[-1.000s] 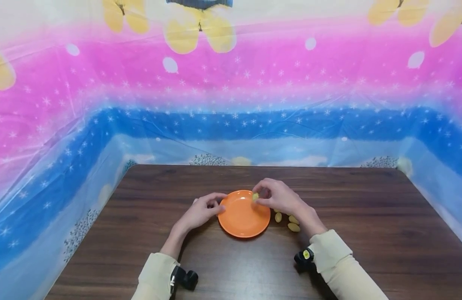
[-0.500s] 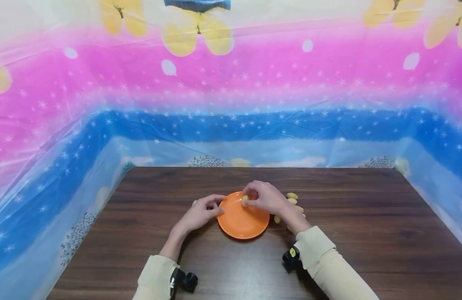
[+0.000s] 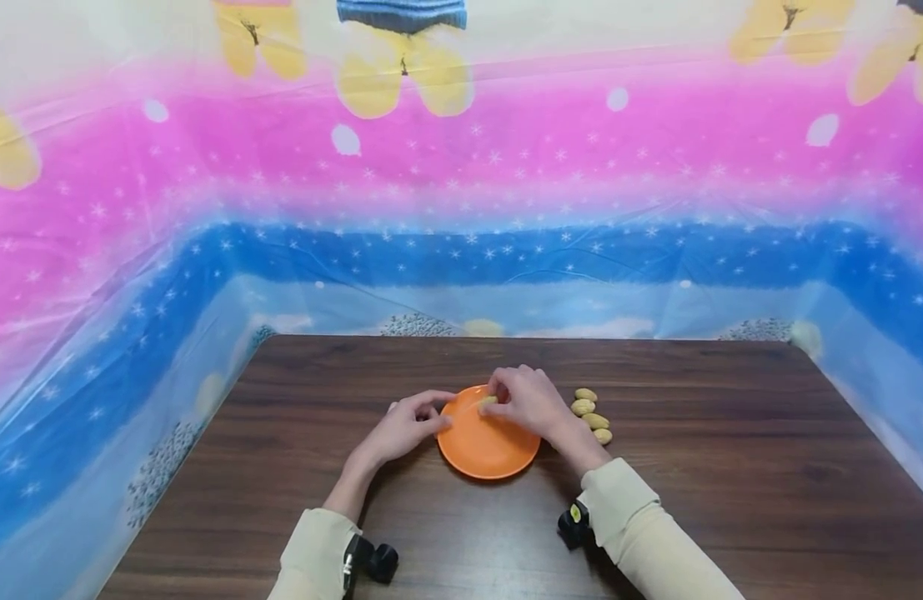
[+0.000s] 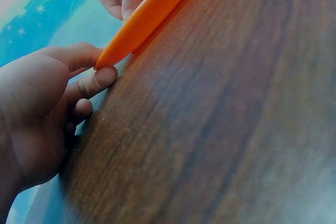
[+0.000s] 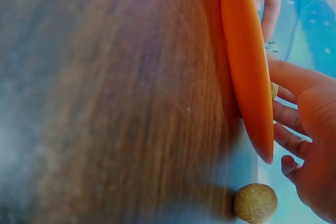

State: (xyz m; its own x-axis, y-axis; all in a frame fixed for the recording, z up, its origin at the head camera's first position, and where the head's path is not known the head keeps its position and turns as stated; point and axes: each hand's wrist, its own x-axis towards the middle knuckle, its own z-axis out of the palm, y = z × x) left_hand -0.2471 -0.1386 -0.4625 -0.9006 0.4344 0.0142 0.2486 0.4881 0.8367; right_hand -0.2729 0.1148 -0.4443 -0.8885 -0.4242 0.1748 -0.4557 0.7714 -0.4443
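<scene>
An orange plate [image 3: 491,454] lies on the dark wooden table. My left hand [image 3: 403,427] is at its left rim; in the left wrist view the thumb [image 4: 79,56] and a finger [image 4: 104,78] pinch the plate's edge from above and below. My right hand [image 3: 531,402] reaches over the plate's far half. Between its thumb and fingertips it pinches an oval, yellowish-brown nut [image 3: 487,402], low over the plate. In the right wrist view, the plate's rim [image 5: 247,61] hides most of this nut [image 5: 274,90].
Several similar nuts [image 3: 594,421] lie in a short row on the table, right of the plate. One nut [image 5: 255,203] shows close up in the right wrist view. A colourful printed cloth [image 3: 461,250] surrounds the table's far and side edges.
My right hand has moved left with the nut, from the plate's upper right rim to further over the plate. The loose nuts are now less covered by the arm. My left hand stays at the rim.
</scene>
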